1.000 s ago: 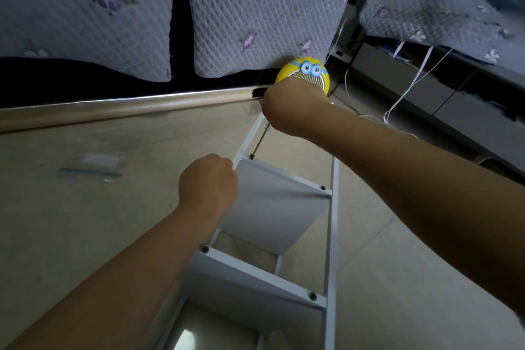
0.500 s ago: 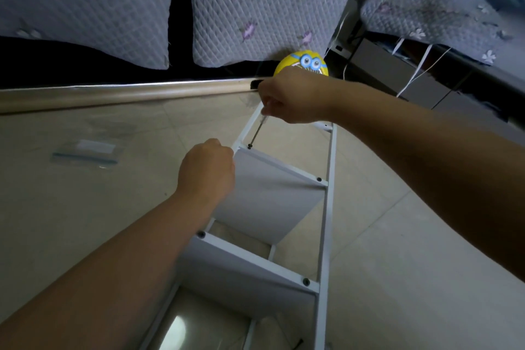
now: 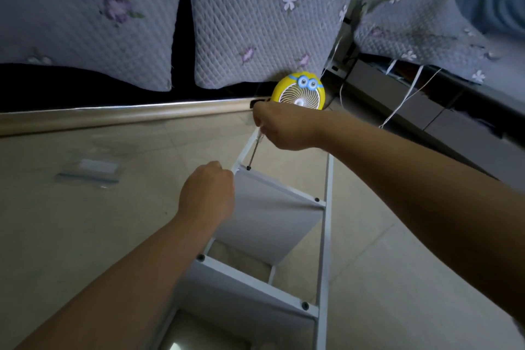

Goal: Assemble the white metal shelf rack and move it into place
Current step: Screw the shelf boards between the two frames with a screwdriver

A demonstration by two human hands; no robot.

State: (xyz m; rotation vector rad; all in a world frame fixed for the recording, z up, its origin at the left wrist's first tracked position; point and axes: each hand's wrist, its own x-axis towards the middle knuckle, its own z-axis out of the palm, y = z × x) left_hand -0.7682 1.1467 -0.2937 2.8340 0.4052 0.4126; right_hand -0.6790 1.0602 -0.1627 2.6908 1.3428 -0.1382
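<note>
From the head camera, the white metal shelf rack [image 3: 326, 207] lies flat on the beige tiled floor [image 3: 85, 250] and runs away from you. Its far end is close to the floor's far edge, where a metal trim strip [image 3: 113, 115] runs below the quilted lilac floral cover [image 3: 255, 23].

Your left hand [image 3: 207, 196] is curled round the rack's left upright, just beside the corner of the farther shelf panel [image 3: 270, 221], bracing it. Your right hand [image 3: 284, 128] is closed round the top of a slim steel-shafted screwdriver [image 3: 254, 150]. The tip sits on the dark screw [image 3: 249, 168] at that same corner.

A round yellow cartoon-faced fan [image 3: 298, 91] stands just behind your right hand. A clear plastic bag [image 3: 91, 173] lies well apart, towards the floor's left edge.

You appear to be driving that corner screw. Line the shaft up with the screw's axis rather than letting it lean, and press down firmly before you turn. Let your left hand stop the upright from twisting. The panel looks like thin sheet, so stop once the head seats, since overtightening could strip the thread or bow the panel.
</note>
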